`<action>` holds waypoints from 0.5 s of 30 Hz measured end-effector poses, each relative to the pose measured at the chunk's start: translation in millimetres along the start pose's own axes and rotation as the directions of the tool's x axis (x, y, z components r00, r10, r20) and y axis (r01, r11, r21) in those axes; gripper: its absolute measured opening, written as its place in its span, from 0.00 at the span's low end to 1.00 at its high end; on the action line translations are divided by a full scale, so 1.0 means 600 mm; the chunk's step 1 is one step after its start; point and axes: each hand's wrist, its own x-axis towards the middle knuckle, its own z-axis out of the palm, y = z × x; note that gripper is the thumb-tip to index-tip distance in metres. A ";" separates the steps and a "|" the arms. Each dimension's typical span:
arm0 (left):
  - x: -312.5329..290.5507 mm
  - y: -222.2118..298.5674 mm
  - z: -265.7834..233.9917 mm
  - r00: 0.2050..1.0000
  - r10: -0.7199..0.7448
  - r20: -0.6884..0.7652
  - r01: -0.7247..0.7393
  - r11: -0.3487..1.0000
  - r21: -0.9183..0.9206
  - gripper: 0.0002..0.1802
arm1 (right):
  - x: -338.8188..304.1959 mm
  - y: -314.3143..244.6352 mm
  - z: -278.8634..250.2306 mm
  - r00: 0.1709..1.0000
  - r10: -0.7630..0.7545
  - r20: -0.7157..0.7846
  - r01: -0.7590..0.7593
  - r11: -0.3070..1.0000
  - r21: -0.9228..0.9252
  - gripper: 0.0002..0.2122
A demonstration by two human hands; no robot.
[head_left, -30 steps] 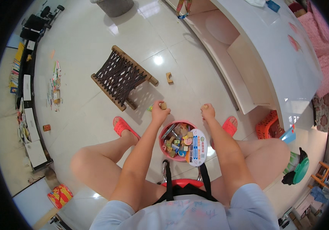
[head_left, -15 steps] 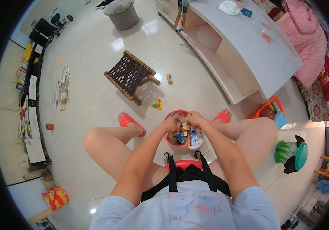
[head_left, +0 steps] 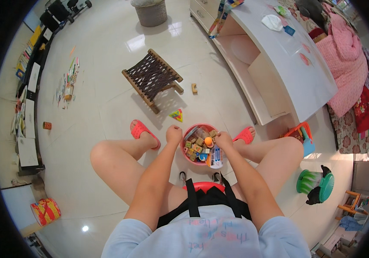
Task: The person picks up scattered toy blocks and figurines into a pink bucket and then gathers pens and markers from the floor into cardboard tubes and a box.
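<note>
Nearest to the body there is a red seat [head_left: 203,186], and just in front of it, between the two legs, a pink bucket [head_left: 187,160] stands on the floor. It is filled with wooden blocks [head_left: 197,148], and on top of them sits an orange ball [head_left: 208,141]. A white card [head_left: 215,157] with print leans over the right side of the bucket.

The left hand [head_left: 174,134] is just beside the left rim, its fingers curled together; I cannot tell if its grip has something inside. The right hand [head_left: 224,139] is by the right rim, near the card, and its grip is also not clear, because the fingertips are hidden.

I judge the blocks to be hard, light and not fragile, best taken by two opposite flat sides. The ball looks light and smooth, so it may roll away; fingers around its middle should hold it. The bucket seems to be stiff plastic, and its rim offers a good hold.

Farther away, a bright triangular piece [head_left: 177,115] lies on the floor, then a woven stool [head_left: 152,75] and an arched block [head_left: 194,88]. A white table [head_left: 305,86] stands to the right.
</note>
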 end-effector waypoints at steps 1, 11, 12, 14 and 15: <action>0.010 -0.013 0.003 1.000 -0.013 -0.006 0.013 1.000 -0.005 0.08 | 0.008 -0.002 0.005 0.986 0.034 -0.165 -0.032 0.999 0.011 0.09; 0.076 -0.064 0.075 0.983 -0.165 -0.086 0.161 0.986 -0.045 0.19 | 0.195 -0.059 0.025 0.950 -0.221 -0.222 0.216 0.975 -0.045 0.12; 0.084 -0.065 0.082 0.983 -0.170 -0.065 0.170 0.985 -0.020 0.22 | 0.221 -0.072 0.031 0.951 -0.216 -0.219 0.213 0.976 -0.040 0.12; 0.101 -0.065 0.093 0.977 -0.212 -0.005 0.211 0.977 -0.019 0.25 | 0.275 -0.093 0.047 0.938 -0.290 -0.188 0.272 0.955 -0.117 0.14; 0.107 -0.059 0.096 0.973 -0.231 -0.025 0.230 0.972 -0.054 0.26 | 0.304 -0.107 0.048 0.961 -0.263 -0.084 0.251 0.959 -0.129 0.18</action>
